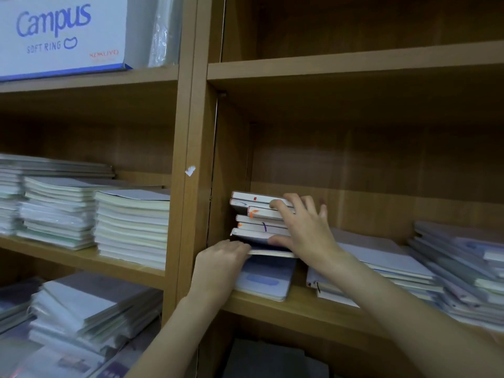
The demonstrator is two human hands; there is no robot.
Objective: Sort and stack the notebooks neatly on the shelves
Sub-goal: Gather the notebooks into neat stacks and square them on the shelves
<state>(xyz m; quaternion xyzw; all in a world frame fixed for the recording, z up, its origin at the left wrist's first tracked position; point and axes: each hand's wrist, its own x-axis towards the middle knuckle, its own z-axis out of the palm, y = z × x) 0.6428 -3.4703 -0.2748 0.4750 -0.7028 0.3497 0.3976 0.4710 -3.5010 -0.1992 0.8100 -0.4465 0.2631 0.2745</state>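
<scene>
On the right bay's shelf (pixel 272 306), a small stack (pixel 256 216) of notebooks sits at the left end against the upright. The right hand (pixel 302 227) grips the stack's right side, fingers spread over its top and thumb at its base. The left hand (pixel 221 257) pinches the thin notebook (pixel 272 252) under the stack, above a blue notebook (pixel 267 279) lying flat. More piles (pixel 436 268) lie to the right

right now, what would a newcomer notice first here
Both hands meet at a small stack of notebooks in the left corner of the middle right shelf: the right hand grips its side, the left hand holds its bottom edge. Up in the top left sits a big white Campus box.
</scene>
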